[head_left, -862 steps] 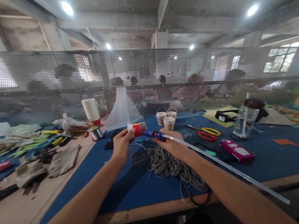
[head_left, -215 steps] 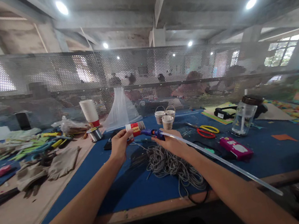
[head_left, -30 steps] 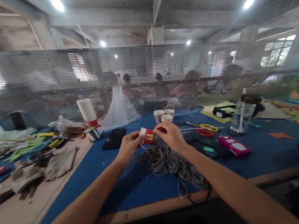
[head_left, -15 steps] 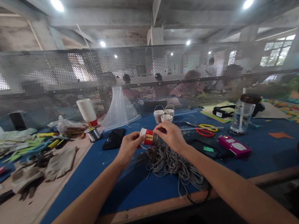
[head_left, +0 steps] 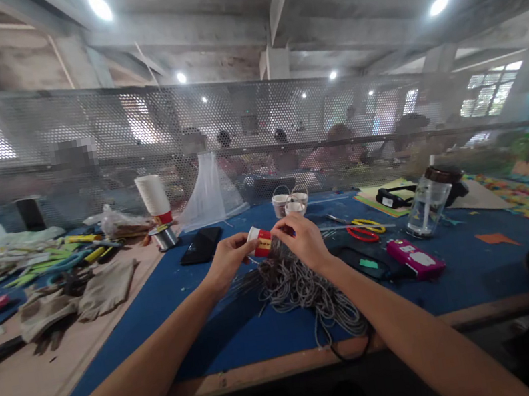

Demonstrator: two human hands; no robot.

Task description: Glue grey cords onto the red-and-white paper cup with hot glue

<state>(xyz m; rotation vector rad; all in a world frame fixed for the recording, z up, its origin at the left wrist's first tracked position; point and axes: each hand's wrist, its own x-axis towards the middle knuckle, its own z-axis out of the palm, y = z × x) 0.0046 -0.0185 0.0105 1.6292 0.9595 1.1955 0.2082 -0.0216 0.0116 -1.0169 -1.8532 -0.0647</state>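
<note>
A small red and white paper cup (head_left: pixel 263 243) is tipped on its side above the table, its white rim toward the left. My left hand (head_left: pixel 230 258) grips it at the rim end with thumb and fingers. At the cup's other end my right hand (head_left: pixel 300 239) is closed in a pinch; whatever sits between those fingertips is too small to make out. Beneath both hands lies a tangled bundle of grey cord (head_left: pixel 305 289). Just beyond them stand several small white cups with looped handles (head_left: pixel 282 204).
Left: stacked paper cups (head_left: pixel 153 196), a wire spool (head_left: pixel 165 237), a black phone (head_left: pixel 201 245) and work gloves (head_left: pixel 107 289). Right: red- and yellow-handled scissors (head_left: pixel 363 233), a magenta box (head_left: pixel 415 258) and a clear bottle (head_left: pixel 427 206). A perforated metal screen (head_left: pixel 239 104) rises behind; people sit beyond it.
Both hands and the cup stay almost where they were. Beyond the screen, a person at the left has shifted slightly right.
</note>
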